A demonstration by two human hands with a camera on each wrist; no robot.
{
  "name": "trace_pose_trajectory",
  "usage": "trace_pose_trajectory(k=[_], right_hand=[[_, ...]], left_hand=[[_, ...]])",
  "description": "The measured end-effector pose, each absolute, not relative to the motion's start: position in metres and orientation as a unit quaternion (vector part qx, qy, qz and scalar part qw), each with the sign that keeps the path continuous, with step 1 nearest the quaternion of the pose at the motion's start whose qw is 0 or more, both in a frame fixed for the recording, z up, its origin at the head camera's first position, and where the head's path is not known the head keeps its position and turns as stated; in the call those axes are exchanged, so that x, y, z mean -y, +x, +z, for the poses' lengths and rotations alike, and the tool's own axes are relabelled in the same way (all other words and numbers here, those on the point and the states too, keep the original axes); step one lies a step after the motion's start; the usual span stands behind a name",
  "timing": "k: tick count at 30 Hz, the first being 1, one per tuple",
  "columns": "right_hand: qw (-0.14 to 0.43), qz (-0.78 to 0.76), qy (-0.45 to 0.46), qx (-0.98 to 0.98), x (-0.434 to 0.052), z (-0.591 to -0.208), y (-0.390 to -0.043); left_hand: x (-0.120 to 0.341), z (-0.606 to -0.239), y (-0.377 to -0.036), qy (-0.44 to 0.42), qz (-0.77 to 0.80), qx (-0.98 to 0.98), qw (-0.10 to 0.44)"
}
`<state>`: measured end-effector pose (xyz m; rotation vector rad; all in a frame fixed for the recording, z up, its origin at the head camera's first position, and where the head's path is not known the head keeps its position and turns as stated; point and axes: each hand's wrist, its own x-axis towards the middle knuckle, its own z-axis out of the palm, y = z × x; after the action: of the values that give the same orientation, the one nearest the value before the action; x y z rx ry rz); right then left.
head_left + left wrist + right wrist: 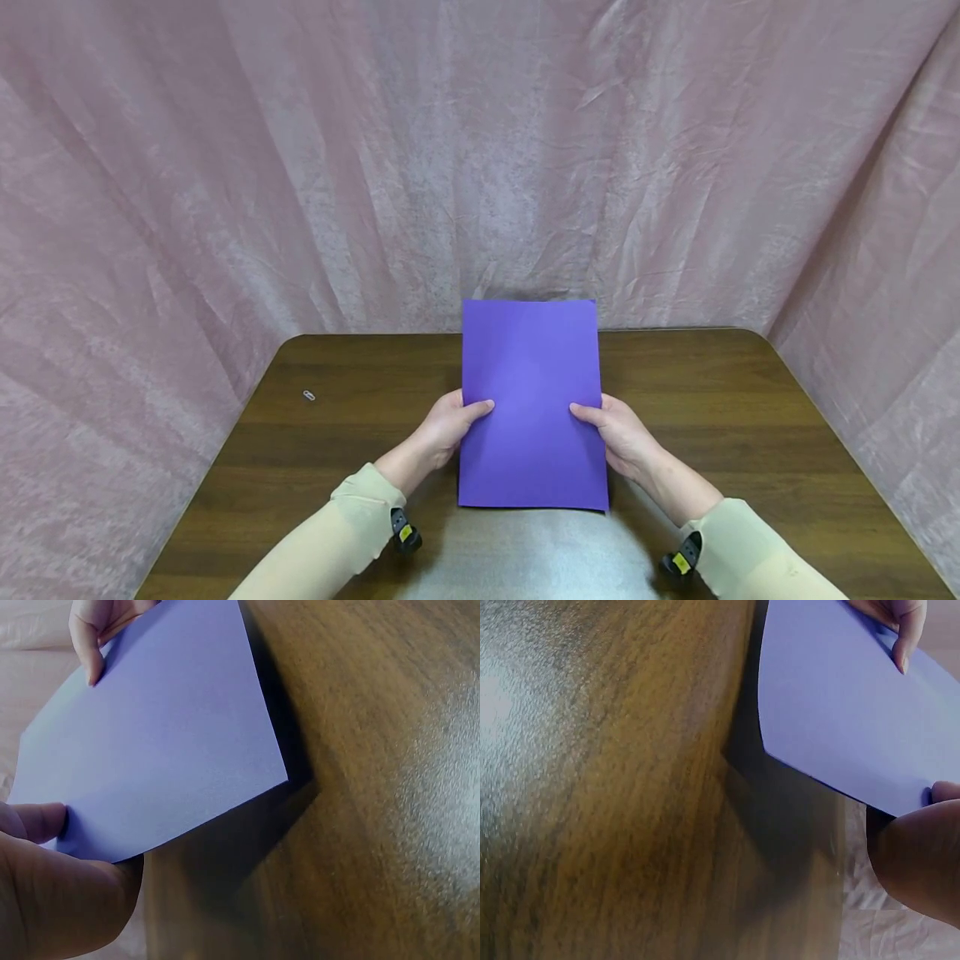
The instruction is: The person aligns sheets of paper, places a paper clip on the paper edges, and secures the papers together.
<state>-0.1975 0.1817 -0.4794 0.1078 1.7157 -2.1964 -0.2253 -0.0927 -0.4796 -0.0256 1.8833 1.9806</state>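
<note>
The head camera looks forward and down from above the person's chest, taking in the whole brown table [750, 417], the pink curtain [225, 167] behind it and both sleeves; it stands well back. The left wrist camera sits low and very close by the left hand [52, 900], facing across the purple sheet [157, 742] toward the other hand [97, 630]; the right wrist camera mirrors it from beside the right hand [922, 862], just as near, looking the opposite way; all three views share the sheet and the tabletop under it.
</note>
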Motion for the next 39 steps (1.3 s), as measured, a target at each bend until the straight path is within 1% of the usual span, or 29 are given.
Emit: trace_pose_trajectory(k=[11,22,32,39], right_hand=[[0.173,-0.781,0.049,-0.599,-0.181,-0.488,-0.197],[0.173,-0.778,0.064,-0.601,-0.181,-0.488,-0.197],[0.170,-0.775,0.074,-0.604,-0.181,-0.491,-0.196],[0.173,-0.775,0.071,-0.603,-0.183,-0.491,-0.195]], left_hand=[[0.094,-0.487,-0.227,-0.021,0.727,-0.651,0.219],[0.090,-0.492,-0.225,-0.029,0.732,-0.652,0.196],[0.088,-0.490,-0.222,-0.022,0.727,-0.657,0.200],[0.089,-0.495,-0.221,-0.025,0.723,-0.663,0.193]])
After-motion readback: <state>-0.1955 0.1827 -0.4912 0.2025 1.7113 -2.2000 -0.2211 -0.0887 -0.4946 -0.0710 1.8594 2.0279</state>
